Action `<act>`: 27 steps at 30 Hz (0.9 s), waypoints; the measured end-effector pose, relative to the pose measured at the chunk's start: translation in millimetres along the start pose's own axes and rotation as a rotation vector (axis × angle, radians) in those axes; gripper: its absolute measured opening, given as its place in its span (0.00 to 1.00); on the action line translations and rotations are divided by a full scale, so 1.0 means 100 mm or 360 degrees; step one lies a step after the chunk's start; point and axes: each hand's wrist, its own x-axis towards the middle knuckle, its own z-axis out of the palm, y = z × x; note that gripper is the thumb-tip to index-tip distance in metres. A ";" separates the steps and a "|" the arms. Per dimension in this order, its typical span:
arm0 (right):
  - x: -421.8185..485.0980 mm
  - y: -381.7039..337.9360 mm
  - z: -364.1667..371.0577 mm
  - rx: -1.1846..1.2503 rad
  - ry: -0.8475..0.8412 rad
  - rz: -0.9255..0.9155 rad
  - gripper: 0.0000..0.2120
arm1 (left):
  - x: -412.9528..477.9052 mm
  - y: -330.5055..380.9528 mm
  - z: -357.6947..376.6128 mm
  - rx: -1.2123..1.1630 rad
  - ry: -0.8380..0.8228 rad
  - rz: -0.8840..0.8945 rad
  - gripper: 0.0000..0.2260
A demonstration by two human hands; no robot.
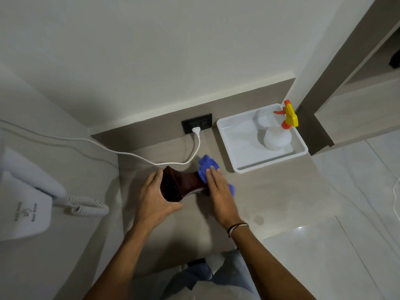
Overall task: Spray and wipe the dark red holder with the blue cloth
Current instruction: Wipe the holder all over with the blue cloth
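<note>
Dark red holder [181,185] lies sideways on the counter [270,191], left hand [155,198] gripping its mouth, flat right hand [218,191] pressing the cloth [207,167] on it (push hard and it may slip).

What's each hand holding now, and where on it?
Left hand grips the dark red holder at its open end; right hand presses the blue cloth against the other end.

Left hand [154,197] curled, right hand [218,189] flat.

Left hand [154,198] grips the tipped holder [180,184]; right hand [218,189] presses the cloth [206,166] flat on it. Sprayer [279,131] stands in the tray [238,167].
</note>
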 end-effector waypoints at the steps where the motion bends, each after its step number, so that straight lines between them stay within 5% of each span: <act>1: 0.03 0.02 -0.04 -0.0039 0.0009 0.0106 0.43 | 0.00 0.03 0.01 -0.0004 0.0006 0.0014 0.53; 8: 0.01 -0.33 0.21 0.0141 0.0132 -0.0513 0.44 | 0.03 -0.01 -0.01 -0.0015 -0.0016 0.0032 0.49; 10: 0.09 -0.07 0.12 -0.0026 0.0116 -0.0195 0.39 | 0.00 -0.05 -0.03 -0.0005 -0.0016 0.0011 0.50; 12: 0.15 0.07 -0.02 0.0232 0.0182 0.0159 0.31 | -0.01 -0.04 -0.04 -0.0055 -0.0007 -0.0007 0.48; 17: 0.09 0.14 -0.07 0.0750 0.0458 0.0542 0.34 | 0.03 -0.01 -0.09 -0.0510 0.0055 -0.0352 0.34; 22: 0.20 -0.01 -0.05 0.1000 0.0322 0.0686 0.32 | 0.12 -0.07 -0.19 -0.0623 -0.0058 -0.0529 0.41; 27: 0.23 -0.06 -0.06 0.0850 0.0330 0.0686 0.30 | 0.15 -0.12 -0.27 -0.0704 -0.0118 -0.0716 0.35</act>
